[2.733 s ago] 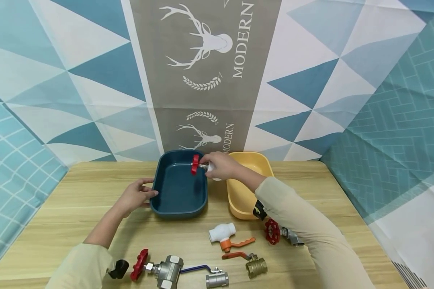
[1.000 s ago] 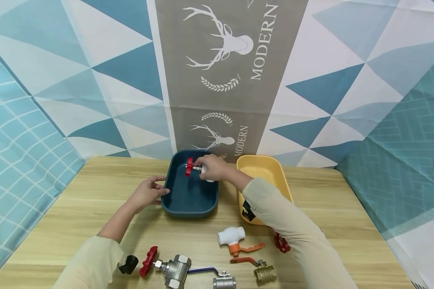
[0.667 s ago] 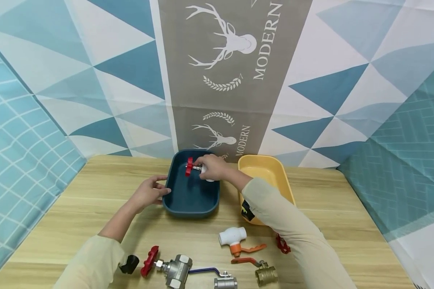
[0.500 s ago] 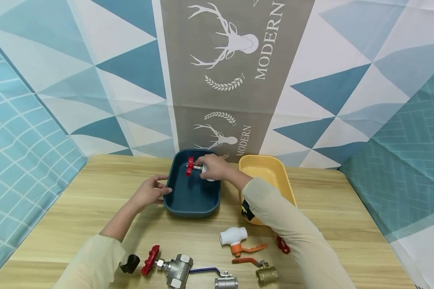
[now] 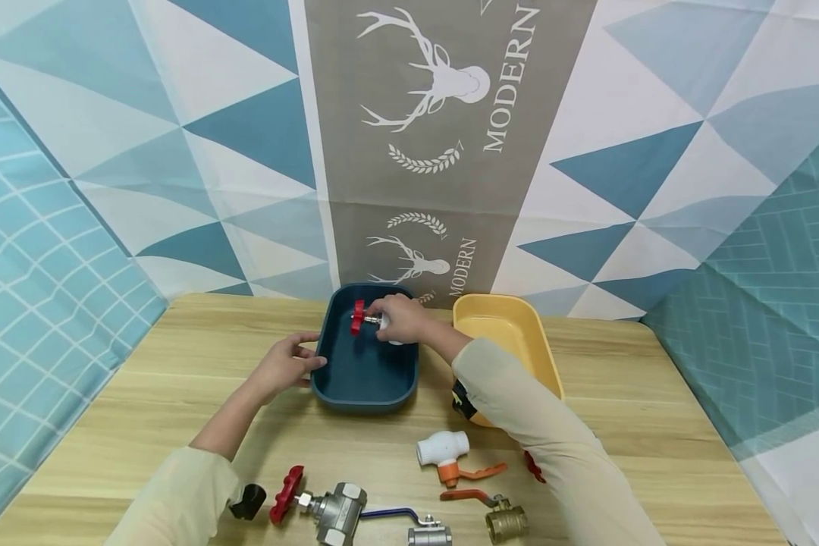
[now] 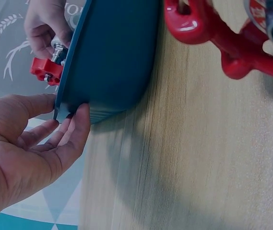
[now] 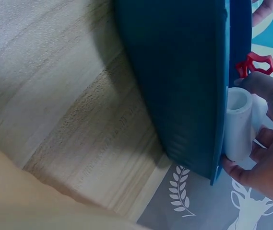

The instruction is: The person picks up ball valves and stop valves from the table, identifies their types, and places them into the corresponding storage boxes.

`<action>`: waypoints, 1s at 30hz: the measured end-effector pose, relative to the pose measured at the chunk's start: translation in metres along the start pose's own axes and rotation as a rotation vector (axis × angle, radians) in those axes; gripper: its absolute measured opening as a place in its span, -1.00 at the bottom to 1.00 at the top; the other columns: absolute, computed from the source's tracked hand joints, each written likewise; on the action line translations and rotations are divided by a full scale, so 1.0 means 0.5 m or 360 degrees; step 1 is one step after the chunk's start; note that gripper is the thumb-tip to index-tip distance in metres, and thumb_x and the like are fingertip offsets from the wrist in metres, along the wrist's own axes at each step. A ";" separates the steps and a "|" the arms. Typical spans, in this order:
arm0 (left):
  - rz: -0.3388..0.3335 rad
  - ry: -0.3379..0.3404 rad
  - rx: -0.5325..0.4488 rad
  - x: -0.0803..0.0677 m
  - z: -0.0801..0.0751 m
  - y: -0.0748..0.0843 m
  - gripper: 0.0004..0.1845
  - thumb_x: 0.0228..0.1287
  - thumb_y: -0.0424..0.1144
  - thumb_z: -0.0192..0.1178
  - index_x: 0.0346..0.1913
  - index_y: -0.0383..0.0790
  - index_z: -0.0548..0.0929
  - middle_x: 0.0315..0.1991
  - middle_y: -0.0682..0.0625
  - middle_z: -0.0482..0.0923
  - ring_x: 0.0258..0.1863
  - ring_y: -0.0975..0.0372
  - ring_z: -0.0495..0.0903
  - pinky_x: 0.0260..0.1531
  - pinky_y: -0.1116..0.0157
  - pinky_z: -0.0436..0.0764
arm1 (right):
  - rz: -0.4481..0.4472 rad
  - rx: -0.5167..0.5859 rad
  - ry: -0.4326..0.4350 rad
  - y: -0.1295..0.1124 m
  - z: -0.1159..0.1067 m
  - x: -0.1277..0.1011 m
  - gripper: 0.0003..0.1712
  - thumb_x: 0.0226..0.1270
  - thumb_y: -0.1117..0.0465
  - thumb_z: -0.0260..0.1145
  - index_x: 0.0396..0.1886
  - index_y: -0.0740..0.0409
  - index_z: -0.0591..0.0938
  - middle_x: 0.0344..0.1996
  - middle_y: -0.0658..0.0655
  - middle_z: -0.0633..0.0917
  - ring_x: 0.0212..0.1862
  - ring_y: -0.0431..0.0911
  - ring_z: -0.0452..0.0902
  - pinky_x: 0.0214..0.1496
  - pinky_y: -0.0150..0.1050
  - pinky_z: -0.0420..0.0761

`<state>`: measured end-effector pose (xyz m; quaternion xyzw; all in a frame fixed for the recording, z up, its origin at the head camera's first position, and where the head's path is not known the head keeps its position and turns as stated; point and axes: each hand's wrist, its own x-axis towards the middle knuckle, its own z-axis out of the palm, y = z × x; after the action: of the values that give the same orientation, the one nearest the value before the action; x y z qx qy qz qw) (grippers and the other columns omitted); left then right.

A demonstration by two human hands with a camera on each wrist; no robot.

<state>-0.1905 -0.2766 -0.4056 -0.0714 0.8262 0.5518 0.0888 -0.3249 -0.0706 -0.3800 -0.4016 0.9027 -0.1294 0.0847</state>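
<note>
My right hand holds a white-bodied valve with a red handwheel over the far part of a dark blue tray. In the right wrist view the valve's white pipe body is between thumb and fingers, close to the tray's rim. Whether the valve touches the tray cannot be told. My left hand grips the tray's left wall. In the left wrist view its thumb lies at the rim, with fingers against the outside.
A yellow tray stands right of the blue one. Nearer lie a white valve with orange lever, a brass valve, a blue-levered valve and a steel valve with red handwheel. Another red handwheel is partly behind my right sleeve.
My right hand has carried the held valve leftward from the blue tray's right rim to over its inside. My left hand keeps its grip. The head view has shifted, and lately little moves.
</note>
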 end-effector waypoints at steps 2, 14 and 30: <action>-0.0006 -0.0001 0.0003 -0.001 0.000 0.001 -0.42 0.34 -0.32 0.08 0.36 -0.40 0.17 -0.02 -0.35 0.42 -0.20 0.06 0.61 -0.22 0.08 0.68 | 0.0007 0.0012 0.0001 0.001 0.002 0.001 -0.53 0.14 0.14 0.36 0.10 -0.01 0.58 0.01 0.03 0.62 -0.03 -0.08 0.44 -0.03 -0.10 0.43; -0.0036 0.0014 -0.0017 -0.004 0.004 -0.003 -0.41 0.33 -0.31 0.11 0.36 -0.37 0.19 -0.02 -0.32 0.42 -0.26 0.14 0.60 -0.23 0.07 0.68 | 0.0037 0.0017 -0.0004 0.009 0.024 0.011 -0.54 0.14 0.13 0.36 0.09 -0.03 0.58 0.00 0.03 0.63 -0.02 -0.07 0.41 -0.01 -0.10 0.39; -0.0035 0.0018 -0.0020 0.001 0.004 0.003 -0.43 0.33 -0.34 0.09 0.35 -0.36 0.19 -0.06 -0.29 0.42 -0.25 0.11 0.60 -0.25 0.10 0.69 | 0.0077 0.0010 0.0008 0.015 0.024 0.021 -0.54 0.16 0.13 0.36 0.10 -0.03 0.57 0.01 0.06 0.61 0.00 -0.05 0.40 0.01 -0.10 0.39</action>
<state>-0.1911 -0.2740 -0.4050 -0.0842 0.8223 0.5556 0.0898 -0.3341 -0.0758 -0.3941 -0.3791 0.9119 -0.1312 0.0870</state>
